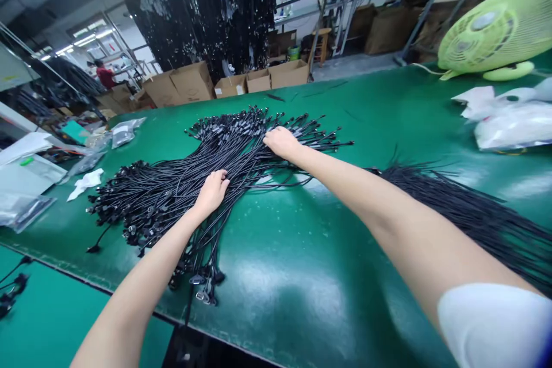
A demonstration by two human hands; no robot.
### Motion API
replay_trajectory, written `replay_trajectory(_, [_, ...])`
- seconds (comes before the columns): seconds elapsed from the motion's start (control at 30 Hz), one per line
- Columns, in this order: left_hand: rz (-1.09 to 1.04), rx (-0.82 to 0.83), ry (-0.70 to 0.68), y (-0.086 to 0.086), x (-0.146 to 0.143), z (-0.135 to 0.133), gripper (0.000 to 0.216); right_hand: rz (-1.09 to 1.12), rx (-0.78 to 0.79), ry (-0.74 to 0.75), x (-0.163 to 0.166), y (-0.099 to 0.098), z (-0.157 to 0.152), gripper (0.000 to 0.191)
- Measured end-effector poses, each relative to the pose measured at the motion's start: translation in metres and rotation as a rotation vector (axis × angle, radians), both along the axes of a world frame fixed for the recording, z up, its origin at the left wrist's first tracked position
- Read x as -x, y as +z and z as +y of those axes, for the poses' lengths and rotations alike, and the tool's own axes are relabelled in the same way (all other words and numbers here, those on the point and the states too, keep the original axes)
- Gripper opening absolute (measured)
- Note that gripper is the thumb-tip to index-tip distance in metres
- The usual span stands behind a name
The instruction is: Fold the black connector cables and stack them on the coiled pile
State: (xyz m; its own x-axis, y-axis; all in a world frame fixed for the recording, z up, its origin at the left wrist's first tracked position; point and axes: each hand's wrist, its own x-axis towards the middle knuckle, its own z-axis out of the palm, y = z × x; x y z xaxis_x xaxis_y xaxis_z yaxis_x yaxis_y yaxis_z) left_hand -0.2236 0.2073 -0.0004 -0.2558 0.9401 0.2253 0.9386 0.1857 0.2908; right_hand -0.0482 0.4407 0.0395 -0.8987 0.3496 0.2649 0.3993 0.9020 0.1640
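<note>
A big heap of black cables with connectors at both ends lies across the green table. My left hand is on the middle of the heap, its fingers curled around some of the cables. Farther back and to the right, my right hand is closed on cables near their far connector ends. Its fingertips are partly hidden among the cables. Several metal-faced connectors hang toward the near edge of the table.
Loose black wires lie at the right, partly behind my right arm. A yellow-green fan and white plastic bags are at the back right. Cardboard boxes stand beyond the table. Clear bags lie at the left.
</note>
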Motion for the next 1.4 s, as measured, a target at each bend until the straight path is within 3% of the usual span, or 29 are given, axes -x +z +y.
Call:
replay_trajectory(0.1, [-0.056, -0.022, -0.03, 0.001, 0.0, -0.001, 0.033, 0.082, -0.063, -0.015, -0.022, 0.023, -0.003, 0.035])
replay_trajectory(0.2, [-0.084, -0.034, -0.052, 0.013, 0.001, -0.005, 0.025, 0.302, -0.121, -0.115, -0.053, 0.076, -0.012, 0.036])
replay_trajectory(0.3, [-0.138, -0.134, 0.043, 0.043, 0.008, -0.022, 0.027, 0.503, -0.142, -0.223, -0.093, 0.134, -0.015, 0.038])
replay_trajectory(0.4, [-0.541, -0.359, 0.137, 0.085, 0.018, -0.056, 0.02, 0.483, -0.032, -0.323, -0.14, 0.157, -0.014, 0.037])
replay_trajectory(0.47, [-0.979, -0.48, 0.128, 0.111, 0.017, -0.084, 0.019, 0.399, 0.148, -0.35, -0.165, 0.146, -0.019, 0.029])
replay_trajectory(0.53, [-1.324, -0.496, 0.103, 0.132, 0.005, -0.112, 0.02, 0.308, 0.354, -0.292, -0.18, 0.121, -0.035, 0.026])
replay_trajectory(0.67, [-1.539, -0.397, -0.021, 0.154, -0.044, -0.144, 0.018, 0.334, 0.612, -0.108, -0.176, 0.069, -0.091, 0.027])
replay_trajectory(0.77, [-1.52, -0.383, -0.111, 0.165, -0.079, -0.151, 0.017, 0.437, 0.698, 0.024, -0.152, 0.047, -0.138, 0.047])
replay_trajectory(0.87, [-1.482, -0.361, -0.152, 0.178, -0.1, -0.161, 0.017, 0.366, 0.779, 0.138, -0.127, 0.028, -0.176, 0.066])
replay_trajectory(1.0, [-1.502, -0.455, -0.138, 0.197, -0.109, -0.184, 0.017, 0.116, 0.922, 0.121, -0.117, -0.004, -0.202, 0.023])
replay_trajectory(1.1, [-1.503, -0.569, -0.067, 0.203, -0.106, -0.201, 0.021, 0.188, 0.892, 0.071, -0.126, -0.023, -0.202, 0.025])
replay_trajectory(1.2, [-1.458, -0.541, -0.029, 0.198, -0.097, -0.214, 0.024, 0.413, 0.835, -0.027, -0.14, -0.033, -0.19, 0.034])
replay_trajectory(1.3, [-1.227, -0.443, 0.011, 0.187, -0.079, -0.23, 0.03, 0.459, 0.762, -0.001, -0.164, -0.031, -0.173, 0.037])
replay_trajectory(1.4, [-0.659, -0.307, 0.154, 0.178, -0.048, -0.253, 0.024, 0.424, 0.649, 0.04, -0.204, -0.016, -0.161, 0.039])
